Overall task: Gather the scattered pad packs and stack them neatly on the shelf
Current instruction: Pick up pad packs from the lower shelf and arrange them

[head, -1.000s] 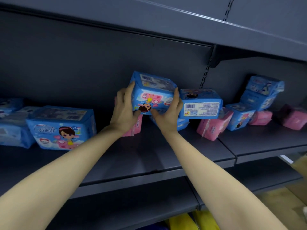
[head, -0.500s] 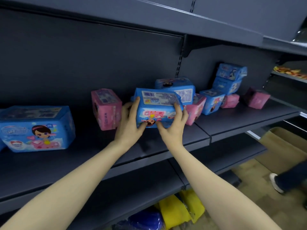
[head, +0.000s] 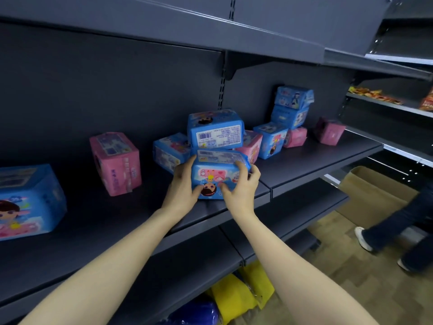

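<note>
1. My left hand (head: pixel 182 192) and right hand (head: pixel 242 192) grip a blue pack (head: pixel 218 177) by its ends, fingers curled over the top, thumbs on its front.
2. The pack is low at the shelf (head: pixel 117 221) front, long axis left to right, centred between both hands; neither is nearer.
3. Just behind it lies a barcode pack (head: pixel 215 133) atop others; any stacking push, I judge, goes straight ahead.
4. Farther right, a small stack (head: pixel 291 106) stands against the back wall.

The shelf (head: pixel 105 221) looks like painted metal, matt & smooth. The front blue pack (head: pixel 218 178) has glossy plastic film wrap, a bit wrinkled; the pink pack (head: pixel 117 165) has same shiny film. The box (head: pixel 375 195): brown cardboard, matt. The yellow bags (head: pixel 234 299): prob. soft plastic.
</note>
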Demonstrator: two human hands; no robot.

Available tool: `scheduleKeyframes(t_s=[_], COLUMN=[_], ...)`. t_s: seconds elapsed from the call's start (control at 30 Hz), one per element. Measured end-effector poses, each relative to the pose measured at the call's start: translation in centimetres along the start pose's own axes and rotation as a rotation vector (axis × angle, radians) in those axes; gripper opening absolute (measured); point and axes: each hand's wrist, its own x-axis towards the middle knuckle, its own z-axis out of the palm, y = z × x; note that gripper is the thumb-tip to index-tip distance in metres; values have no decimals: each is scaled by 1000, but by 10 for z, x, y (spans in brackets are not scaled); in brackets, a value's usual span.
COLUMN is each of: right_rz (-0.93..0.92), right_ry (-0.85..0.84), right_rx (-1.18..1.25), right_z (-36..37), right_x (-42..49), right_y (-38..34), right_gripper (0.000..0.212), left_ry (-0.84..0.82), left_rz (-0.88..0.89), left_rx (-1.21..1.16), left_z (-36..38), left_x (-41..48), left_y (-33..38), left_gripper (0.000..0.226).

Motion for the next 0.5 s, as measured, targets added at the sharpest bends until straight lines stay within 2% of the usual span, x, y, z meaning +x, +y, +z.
scheduleKeyframes(t_s=[0.17, 0.33, 0.5], right_rz=[-41, -260, -420], right_ry=[30, 194, 62], right_rx=[-101, -134, -10], right_z=[0, 15, 42], right_x=[6, 14, 14], right_y=[-12, -45, -86], right_gripper=[60, 53, 41], left_ry=[15, 119, 237], left_rz=[-24, 57, 97], left_rx=[12, 220, 285], left_z=[-7, -31, -66], left_x=[3, 14, 19], left_y=[0, 4, -3], left_gripper=[80, 71, 69])
